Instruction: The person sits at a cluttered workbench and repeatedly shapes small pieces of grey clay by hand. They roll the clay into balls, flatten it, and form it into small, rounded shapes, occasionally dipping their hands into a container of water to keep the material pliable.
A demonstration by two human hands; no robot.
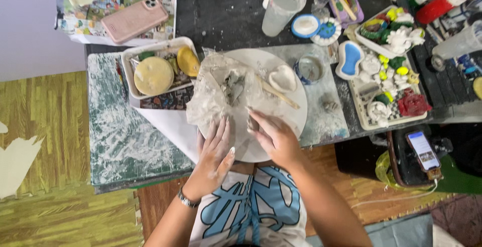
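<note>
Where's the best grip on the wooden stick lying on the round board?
Probably the wooden stick at its lower-right end, coming from above on the right. That end lies bare on the round board, while the upper-left end runs in by the clay lump on crumpled plastic. The right hand is nearest; a pinch across its thin shaft suits.

Bright, even light across the whole frame, soft shadows only under the counter (140,141) edge. Colours vivid, centre fairly sharp; slight softness and wide-angle bending toward the corners. No harsh glare.
</note>
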